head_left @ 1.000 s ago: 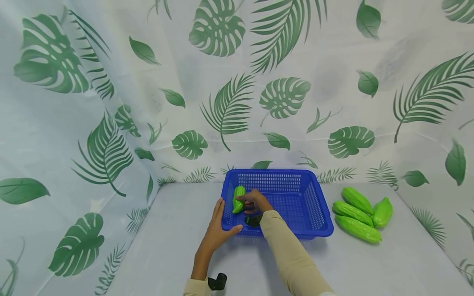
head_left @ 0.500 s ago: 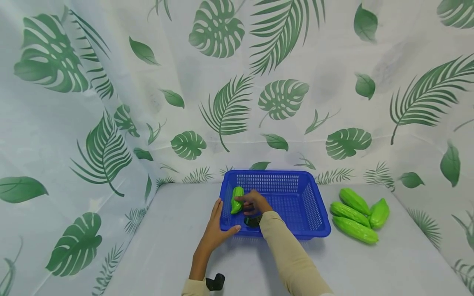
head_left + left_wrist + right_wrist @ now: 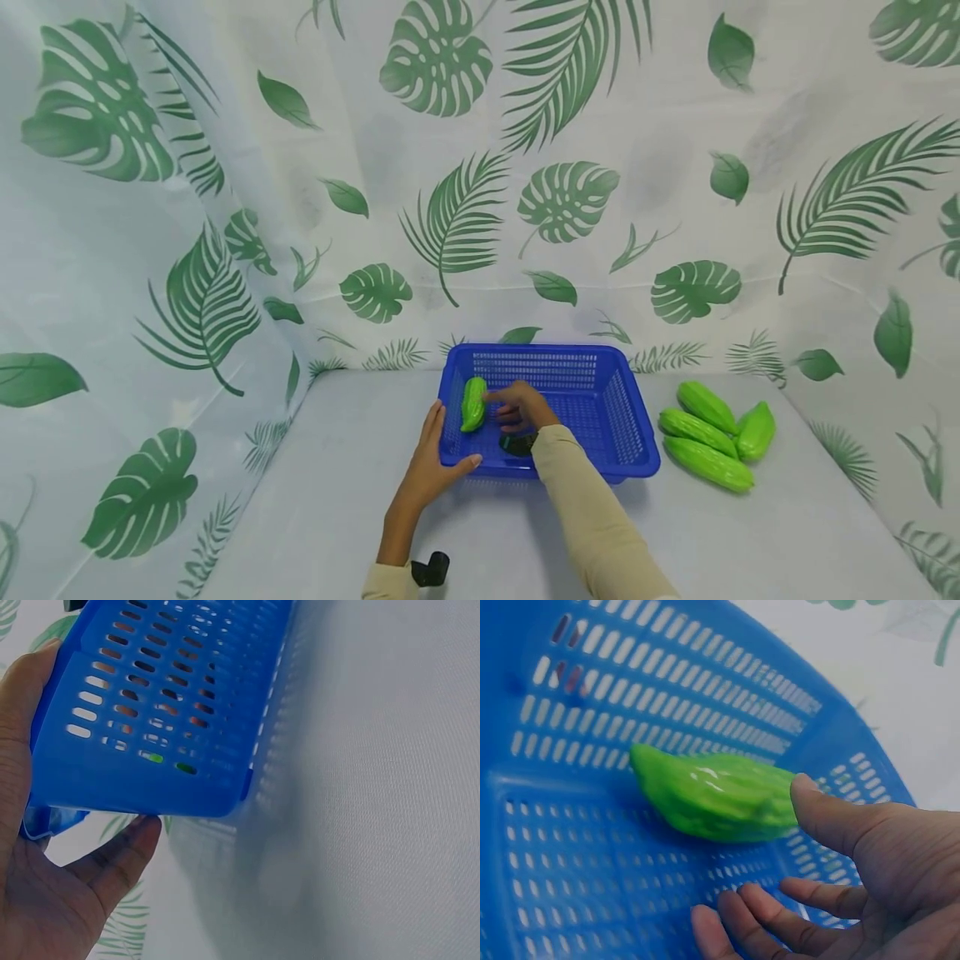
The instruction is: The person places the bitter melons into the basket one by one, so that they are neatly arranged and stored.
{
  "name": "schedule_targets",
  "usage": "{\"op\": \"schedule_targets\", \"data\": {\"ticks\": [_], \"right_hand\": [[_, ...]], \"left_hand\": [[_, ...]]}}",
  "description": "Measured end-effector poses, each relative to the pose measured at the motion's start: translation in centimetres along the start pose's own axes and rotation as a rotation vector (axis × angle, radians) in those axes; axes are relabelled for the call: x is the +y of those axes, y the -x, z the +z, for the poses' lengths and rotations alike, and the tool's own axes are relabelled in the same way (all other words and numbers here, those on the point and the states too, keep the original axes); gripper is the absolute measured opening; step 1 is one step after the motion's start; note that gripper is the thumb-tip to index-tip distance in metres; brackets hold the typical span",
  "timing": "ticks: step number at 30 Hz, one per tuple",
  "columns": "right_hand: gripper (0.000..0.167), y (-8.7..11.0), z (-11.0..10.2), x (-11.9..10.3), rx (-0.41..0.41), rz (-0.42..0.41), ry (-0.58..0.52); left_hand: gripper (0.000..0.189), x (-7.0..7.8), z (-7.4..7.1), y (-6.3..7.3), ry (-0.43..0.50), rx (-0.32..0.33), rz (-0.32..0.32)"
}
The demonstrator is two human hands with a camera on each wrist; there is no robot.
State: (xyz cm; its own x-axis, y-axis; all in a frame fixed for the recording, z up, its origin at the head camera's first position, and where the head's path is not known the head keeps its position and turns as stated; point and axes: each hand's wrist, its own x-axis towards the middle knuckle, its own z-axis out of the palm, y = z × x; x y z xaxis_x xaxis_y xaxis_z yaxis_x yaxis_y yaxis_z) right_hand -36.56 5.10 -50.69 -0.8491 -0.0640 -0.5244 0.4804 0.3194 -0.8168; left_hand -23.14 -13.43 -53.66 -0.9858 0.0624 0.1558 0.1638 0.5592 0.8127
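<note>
R hand (image 3: 522, 406), fingers apart & empty, by gourd (image 3: 473, 403) in bskt (image 3: 536, 367). L hand (image 3: 430, 472) splayed against it. Prob. placing; next, withdraw R.

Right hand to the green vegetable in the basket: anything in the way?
Nothing visible between the right hand and the green vegetable; the thumb overlaps its near end in the right wrist view, contact unclear. The blue basket's wall separates only the left hand from it.

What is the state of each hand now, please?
Left hand: open, touching the blue basket.
Right hand: open, holding nothing, near the green vegetable inside.
</note>
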Motion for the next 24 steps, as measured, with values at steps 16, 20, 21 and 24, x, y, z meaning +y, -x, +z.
{"op": "schedule_targets", "data": {"ticks": [16,20,21,24], "right_hand": [[0.067,1.8,-6.9,-0.8,-0.069,-0.146,-0.066],[0.058,2.9,-9.0,-0.4,-0.074,-0.265,-0.122],[0.058,3.2,-9.7,-0.2,-0.069,-0.303,-0.132],[0.057,4.3,-11.8,0.7,-0.038,-0.414,-0.149]], "left_hand": [[0.108,0.1,-0.2,0.0,-0.021,0.009,-0.011],[0.108,0.0,-0.2,0.0,-0.014,0.009,-0.015],[0.108,0.0,-0.2,0.0,-0.011,0.008,-0.016],[0.109,-0.1,0.0,0.1,-0.006,0.0,-0.02]]}}
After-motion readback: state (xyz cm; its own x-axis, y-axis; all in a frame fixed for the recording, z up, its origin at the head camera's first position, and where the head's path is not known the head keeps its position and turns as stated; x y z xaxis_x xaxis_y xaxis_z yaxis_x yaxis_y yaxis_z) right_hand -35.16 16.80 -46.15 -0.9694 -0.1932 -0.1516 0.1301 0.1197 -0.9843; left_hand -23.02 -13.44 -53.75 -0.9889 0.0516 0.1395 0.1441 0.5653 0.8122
